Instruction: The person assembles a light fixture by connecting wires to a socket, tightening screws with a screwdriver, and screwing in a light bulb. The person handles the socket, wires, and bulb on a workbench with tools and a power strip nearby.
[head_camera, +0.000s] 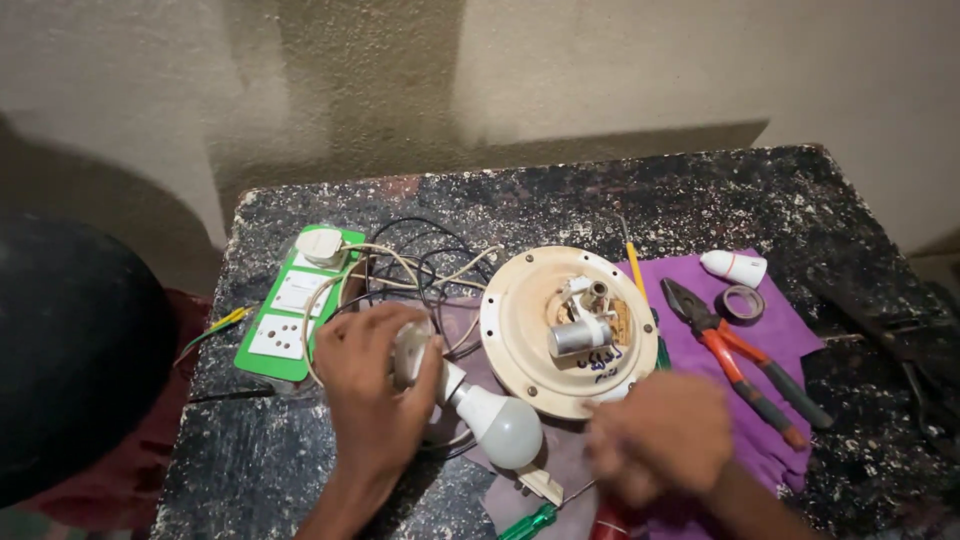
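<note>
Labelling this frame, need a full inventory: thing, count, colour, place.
table: 1, black with white speckles, by the wall
cloth: 1, purple, right half of the table
round plate: 1, cream, centre, metal cylinder and small parts on it
light bulb: 1, white, in a white holder, below the plate
switch board: 1, green with white sockets, left, white plug on top
wires: a tangle, black and white, between board and plate
pliers: 1, red-orange handles, on the cloth
tape roll: 1, dark, on the cloth
bulb holder: 1, white, top of the cloth
screwdrivers: yellow by the plate; green at the bottom edge
left hand: gripping the bulb's holder
right hand: blurred, near a red handle
</note>
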